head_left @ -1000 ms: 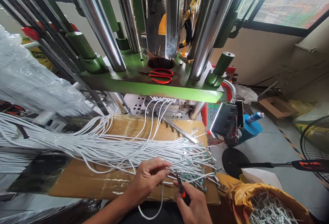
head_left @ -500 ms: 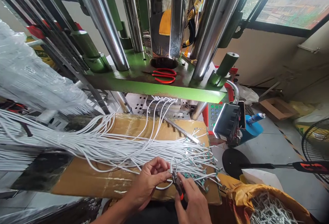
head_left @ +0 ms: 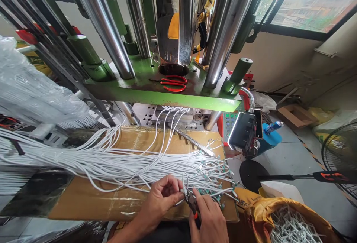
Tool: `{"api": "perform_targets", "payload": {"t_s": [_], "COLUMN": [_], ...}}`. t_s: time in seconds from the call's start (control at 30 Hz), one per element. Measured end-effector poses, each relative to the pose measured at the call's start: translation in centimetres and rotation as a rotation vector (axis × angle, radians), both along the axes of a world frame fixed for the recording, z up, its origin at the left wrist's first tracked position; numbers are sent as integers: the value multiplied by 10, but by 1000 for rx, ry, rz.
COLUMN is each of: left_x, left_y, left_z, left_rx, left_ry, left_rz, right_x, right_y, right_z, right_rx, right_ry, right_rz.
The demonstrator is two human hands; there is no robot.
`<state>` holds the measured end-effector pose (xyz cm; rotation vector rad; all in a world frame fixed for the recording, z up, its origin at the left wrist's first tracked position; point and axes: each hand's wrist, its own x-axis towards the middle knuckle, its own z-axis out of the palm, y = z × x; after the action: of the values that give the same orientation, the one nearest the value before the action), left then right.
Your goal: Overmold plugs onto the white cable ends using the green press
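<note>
My left hand pinches a white cable near its end, above the front edge of the cardboard. Just to its right, my right hand is wrapped round pliers with dark jaws and orange-and-black handles. The jaws meet the looped white cable beside my left fingertips. Behind both hands lies a thick bundle of white cables, their ends with small green connectors fanned out at the right. Several cables run up to the metal mould under the green press plate.
Red-handled scissors lie on the green plate. A lamp hangs at the right of the press. An orange sack of white scraps stands at the lower right, with a fan beyond. Plastic wrap is at the left.
The view has shifted slightly, so the press and lamp appear farther left. Both hands stay together at the cable, and the pliers show a little more of their jaws and handles.
</note>
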<state>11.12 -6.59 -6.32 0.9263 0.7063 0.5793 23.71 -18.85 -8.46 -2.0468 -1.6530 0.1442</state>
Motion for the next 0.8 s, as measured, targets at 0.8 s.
{"api": "perform_targets", "payload": {"t_s": [0.8], "left_x": [-2], "left_y": [14], "left_z": [6], "left_rx": [-70], "left_ry": [140], "left_rz": [-302], "right_x": [0], "right_y": [7], "right_z": [18], "right_rx": [-272], "right_ry": [391], "right_rz": [48]}}
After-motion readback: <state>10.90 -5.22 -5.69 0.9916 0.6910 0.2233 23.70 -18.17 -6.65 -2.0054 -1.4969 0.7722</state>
